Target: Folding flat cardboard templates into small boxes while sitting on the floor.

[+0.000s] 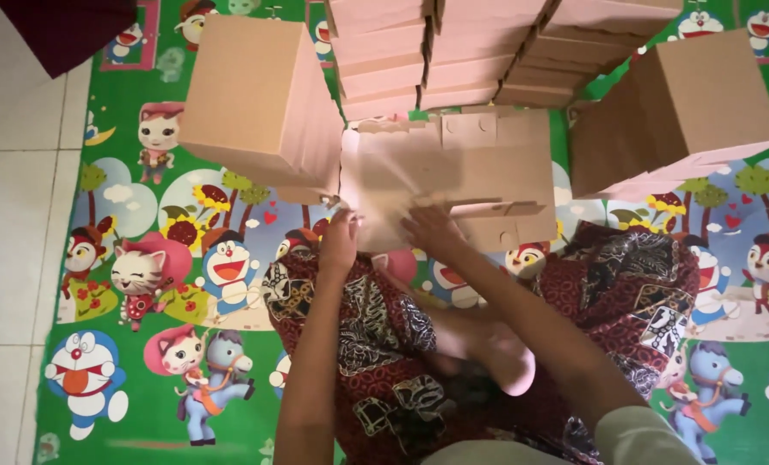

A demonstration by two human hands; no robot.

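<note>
Both hands on flat cardboard box blank (453, 176) — left hand (340, 241) pinching its near-left edge, right hand (432, 231) pressed flat on near edge. Blank lies over knees; folded box stacks (255, 99) just beyond grip, cartoon mat (143, 284) underneath.

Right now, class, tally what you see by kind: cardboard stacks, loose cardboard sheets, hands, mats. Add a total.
Cardboard stacks: 5
Cardboard sheet under the hands: 1
Hands: 2, left hand and right hand
Play mat: 1
Total: 9
</note>
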